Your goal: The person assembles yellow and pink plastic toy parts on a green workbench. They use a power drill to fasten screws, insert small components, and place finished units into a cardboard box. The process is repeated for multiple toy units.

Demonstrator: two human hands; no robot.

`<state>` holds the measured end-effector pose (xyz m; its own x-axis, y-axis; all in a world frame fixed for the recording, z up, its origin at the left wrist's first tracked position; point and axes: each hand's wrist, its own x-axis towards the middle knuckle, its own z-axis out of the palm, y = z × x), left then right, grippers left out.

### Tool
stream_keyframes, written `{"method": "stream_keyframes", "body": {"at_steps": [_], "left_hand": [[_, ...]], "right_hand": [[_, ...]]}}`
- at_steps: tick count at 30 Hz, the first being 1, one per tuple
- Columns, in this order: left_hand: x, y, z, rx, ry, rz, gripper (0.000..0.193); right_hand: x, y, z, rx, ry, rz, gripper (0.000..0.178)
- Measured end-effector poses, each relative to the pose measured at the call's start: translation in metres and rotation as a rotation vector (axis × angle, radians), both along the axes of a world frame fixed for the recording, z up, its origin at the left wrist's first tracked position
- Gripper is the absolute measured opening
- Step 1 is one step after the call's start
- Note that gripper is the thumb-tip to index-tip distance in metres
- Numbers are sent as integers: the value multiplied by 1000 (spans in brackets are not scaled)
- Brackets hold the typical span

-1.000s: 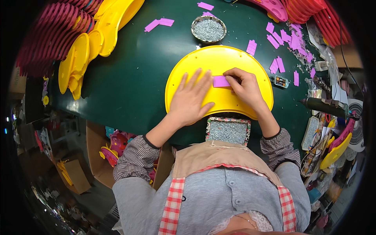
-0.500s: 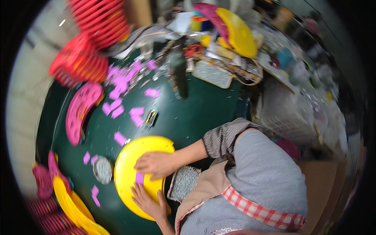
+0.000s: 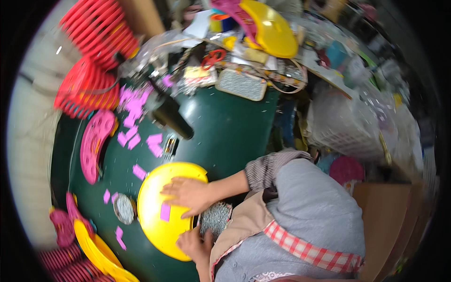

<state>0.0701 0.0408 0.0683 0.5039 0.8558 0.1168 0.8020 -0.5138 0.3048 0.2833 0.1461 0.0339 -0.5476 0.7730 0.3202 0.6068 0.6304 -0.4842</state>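
A rounded yellow plastic piece [image 3: 155, 225] lies on the dark green table, with a small purple rectangle [image 3: 165, 212] on its face. My right hand [image 3: 190, 193] rests flat on its upper part, palm down and fingers spread, beside the purple rectangle. My left hand [image 3: 193, 245] is at the lower right edge of the piece, fingers loosely bent and thumb apart, with nothing seen in it. A grey textured pad [image 3: 216, 220] lies between the piece and my apron. Left of the piece stands a round grey-topped object [image 3: 124, 209].
Purple rectangles [image 3: 134, 105] lie scattered at the far left, near a dark cylindrical tool [image 3: 169, 113]. Curved pink pieces [image 3: 94, 145] and stacked red slatted parts [image 3: 89, 89] line the left side. Red-handled scissors [image 3: 213, 57] and a grey padded tray [image 3: 242, 84] sit at the back.
My left hand has drawn back from beside the purple rectangle to the piece's edge. My right hand stays on the piece. The dark tool has swung left and nearer.
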Motion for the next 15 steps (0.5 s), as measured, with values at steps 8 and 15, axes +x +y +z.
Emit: {"method": "stream_keyframes", "body": {"at_steps": [8,15], "left_hand": [[39,-16,-2,-67,-191,-21,17],[41,-16,-4,-112,-445,83,18]], "right_hand": [[131,17,58,476,933,-490,52],[168,103,53,-315,807,-156,52]]}}
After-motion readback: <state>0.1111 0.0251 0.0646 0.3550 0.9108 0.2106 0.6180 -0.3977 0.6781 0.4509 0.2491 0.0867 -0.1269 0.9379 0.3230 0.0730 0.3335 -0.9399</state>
